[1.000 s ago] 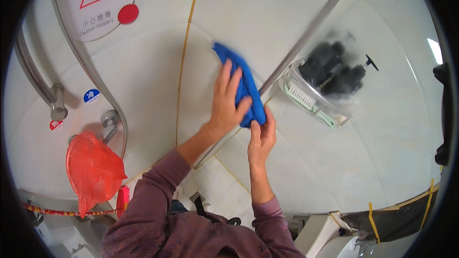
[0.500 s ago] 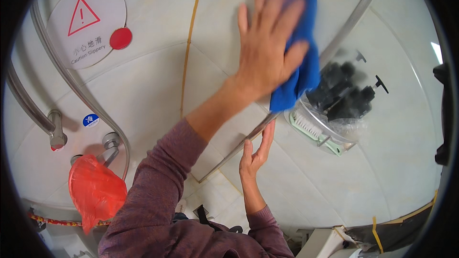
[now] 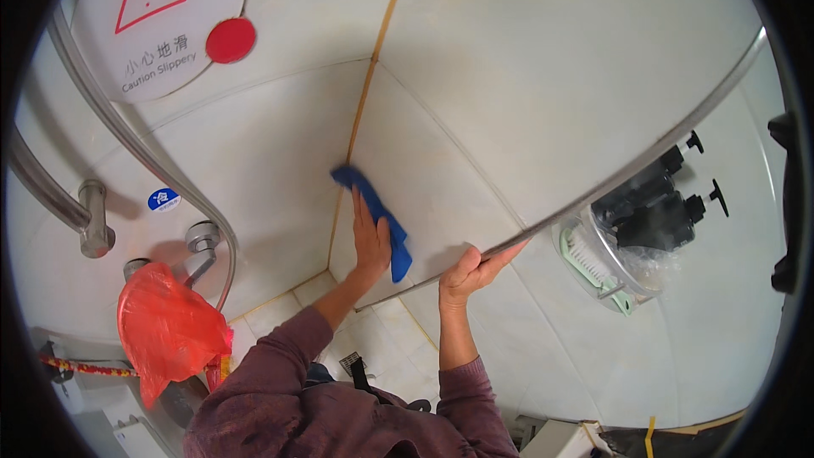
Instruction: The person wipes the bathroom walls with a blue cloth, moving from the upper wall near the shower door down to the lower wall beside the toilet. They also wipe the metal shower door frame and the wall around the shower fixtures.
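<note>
My left hand (image 3: 370, 242) presses a blue cloth (image 3: 392, 237) against the pale panel wall, just right of the corner seam. The fingers are together and point upward, and part of the cloth sticks out past the fingertips toward the seam. My right hand (image 3: 471, 276) rests at the metal edge strip (image 3: 585, 201) of a glass panel, with its fingers stretched along the strip's underside and the thumb near the edge. Nothing else shows in that hand.
To the right, a clear caddy (image 3: 623, 267) holds black pump bottles (image 3: 657, 216) and a green-white brush (image 3: 587, 260). At left are a curved metal hose (image 3: 161, 174), a wall fitting (image 3: 201, 237), a red plastic bag (image 3: 170, 322) and a round warning sign (image 3: 161, 25). Below lies tiled floor (image 3: 275, 315).
My left hand has swept the blue cloth from high on the right down and left to near the corner seam. The view has shifted. My right hand stays at the edge strip.
</note>
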`<state>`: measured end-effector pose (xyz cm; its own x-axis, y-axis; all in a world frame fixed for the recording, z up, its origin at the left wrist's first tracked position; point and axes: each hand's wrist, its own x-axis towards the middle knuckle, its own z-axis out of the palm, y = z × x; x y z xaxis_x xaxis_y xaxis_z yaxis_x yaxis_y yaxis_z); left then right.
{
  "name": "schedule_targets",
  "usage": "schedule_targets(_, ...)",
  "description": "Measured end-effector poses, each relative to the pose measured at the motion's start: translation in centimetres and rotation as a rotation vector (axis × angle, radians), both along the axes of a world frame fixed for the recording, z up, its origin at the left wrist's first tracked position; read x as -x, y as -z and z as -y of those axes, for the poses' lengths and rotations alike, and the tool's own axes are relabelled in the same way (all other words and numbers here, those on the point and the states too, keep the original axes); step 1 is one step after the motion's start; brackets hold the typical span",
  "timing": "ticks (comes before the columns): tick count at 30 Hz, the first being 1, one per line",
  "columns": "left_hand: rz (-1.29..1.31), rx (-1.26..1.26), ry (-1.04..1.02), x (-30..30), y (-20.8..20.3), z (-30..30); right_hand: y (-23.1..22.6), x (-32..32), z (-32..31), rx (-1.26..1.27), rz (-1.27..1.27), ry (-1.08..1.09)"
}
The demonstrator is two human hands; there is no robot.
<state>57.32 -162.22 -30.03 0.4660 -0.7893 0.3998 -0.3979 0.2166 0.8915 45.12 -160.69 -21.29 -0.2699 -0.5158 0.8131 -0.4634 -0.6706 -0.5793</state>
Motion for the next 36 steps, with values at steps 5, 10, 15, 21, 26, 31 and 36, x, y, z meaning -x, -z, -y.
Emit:
schedule_targets(5, -0.071, 0.105, -0.024, 1.4, -3.2, 0.1, -0.1, 0.1, 0.1, 0.021, 0.016, -0.034)
schedule_targets(10, 0.273, 0.830, -0.161, -2.2, -17.3, 6.8, -0.1, 0.1, 0.2, -0.005, 0.016, -0.020)
schedule_targets(15, 0.173, 0.792, -0.088, -3.8, -17.6, 7.7, 0.0, 0.3, 0.1, -0.018, 0.019, -0.043)
schedule_targets(21, 0.022, 0.427, -0.189, -2.8, 0.2, 5.6, 0.2, 0.0, 0.2, 0.024, 0.015, -0.052)
schedule_targets(26, -1.171, -0.118, -0.167, 2.2, 15.0, 2.3, 0.3, -0.2, 0.1, 0.024, 0.042, -0.035)
schedule_targets(31, -1.189, -0.368, -0.133, 7.1, 17.8, -0.6, 0.1, 0.0, 0.4, 0.056, -0.004, 0.000)
schedule_targets(36, -0.284, 0.266, -0.275, 4.1, 2.4, 2.3, -0.4, 0.0, 0.3, 0.077, -0.045, 0.020)
